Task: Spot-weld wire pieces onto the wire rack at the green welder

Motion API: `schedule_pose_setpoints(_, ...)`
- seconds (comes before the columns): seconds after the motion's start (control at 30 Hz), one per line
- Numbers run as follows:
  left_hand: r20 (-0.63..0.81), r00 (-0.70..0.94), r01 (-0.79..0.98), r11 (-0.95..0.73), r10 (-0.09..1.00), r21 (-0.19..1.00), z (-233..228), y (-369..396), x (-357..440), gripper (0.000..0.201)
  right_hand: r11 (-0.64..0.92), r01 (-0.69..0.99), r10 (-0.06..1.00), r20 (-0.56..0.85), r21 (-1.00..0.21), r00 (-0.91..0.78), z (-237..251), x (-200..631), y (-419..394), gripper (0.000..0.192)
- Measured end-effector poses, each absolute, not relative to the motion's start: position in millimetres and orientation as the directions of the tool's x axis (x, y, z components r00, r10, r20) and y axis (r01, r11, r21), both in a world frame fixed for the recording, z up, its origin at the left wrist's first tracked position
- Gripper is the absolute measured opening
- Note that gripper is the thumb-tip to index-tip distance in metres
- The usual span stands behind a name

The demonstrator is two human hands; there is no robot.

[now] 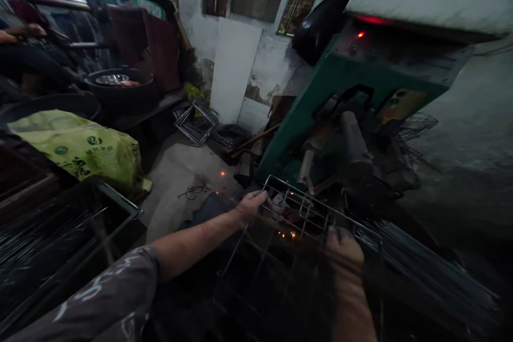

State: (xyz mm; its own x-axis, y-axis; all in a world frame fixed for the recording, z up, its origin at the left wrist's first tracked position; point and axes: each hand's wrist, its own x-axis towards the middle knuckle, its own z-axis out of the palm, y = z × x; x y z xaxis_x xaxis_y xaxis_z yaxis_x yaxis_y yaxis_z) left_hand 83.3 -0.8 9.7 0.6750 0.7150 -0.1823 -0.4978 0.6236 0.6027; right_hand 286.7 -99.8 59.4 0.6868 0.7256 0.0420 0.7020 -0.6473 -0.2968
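Observation:
A wire rack [305,207] of thin metal rods lies across my lap, its far edge close to the green machine [296,133]. My left hand [253,204] is closed on the rack's left side, near its far corner. Farther right, my right hand [345,245] grips the rack with curled fingers, slightly blurred. Small orange sparks glow beneath and beside the rack. The machine's metal arms [355,136] jut out just beyond it. The near part of the rack fades into shadow.
A yellow-green sack [92,149] lies at left, behind a metal frame holding thin rods [60,235]. Wire frames [196,123] are piled near the wall by a white board [234,69]. Bundled rods [436,267] lie at right. Another person's hand [34,31] shows at far left.

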Motion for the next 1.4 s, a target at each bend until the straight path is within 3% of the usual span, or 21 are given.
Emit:
schedule_pose_setpoints(0.1,-0.155,0.696,-0.492,0.623,0.701,0.608,11.1,-4.4,91.7,0.038,-0.749,0.55,0.616,-0.083,-0.369,0.783,68.8,274.0,-103.4,0.062)
schedule_pose_setpoints(0.2,-0.151,0.695,-0.486,0.614,0.703,0.622,11.2,-9.0,96.5,0.04,-0.802,0.484,0.539,-0.075,-0.349,0.839,76.7,257.4,-102.0,0.089)
schedule_pose_setpoints(0.4,-0.17,0.659,-0.487,0.588,0.733,0.645,9.6,-17.7,98.7,0.044,-0.798,0.499,0.523,0.024,-0.338,0.852,75.7,238.0,-102.0,0.096)
schedule_pose_setpoints(0.73,-0.207,0.649,-0.483,0.607,0.732,0.632,8.9,-15.2,98.3,0.042,-0.783,0.527,0.547,0.039,-0.33,0.836,67.8,227.0,-89.5,0.062)
schedule_pose_setpoints(1.0,-0.194,0.648,-0.491,0.599,0.736,0.633,9.9,-2.0,107.5,0.04,-0.751,0.588,0.589,0.098,-0.299,0.802,66.1,237.1,-83.1,0.058)
schedule_pose_setpoints(1.2,-0.171,0.675,-0.483,0.605,0.718,0.633,8.9,5.0,112.0,0.042,-0.77,0.566,0.589,0.014,-0.295,0.808,74.8,238.1,-76.1,0.06)
schedule_pose_setpoints(1.4,-0.166,0.683,-0.486,0.613,0.711,0.623,6.3,5.0,113.7,0.039,-0.767,0.571,0.587,0.04,-0.293,0.808,70.9,244.2,-75.9,0.063)
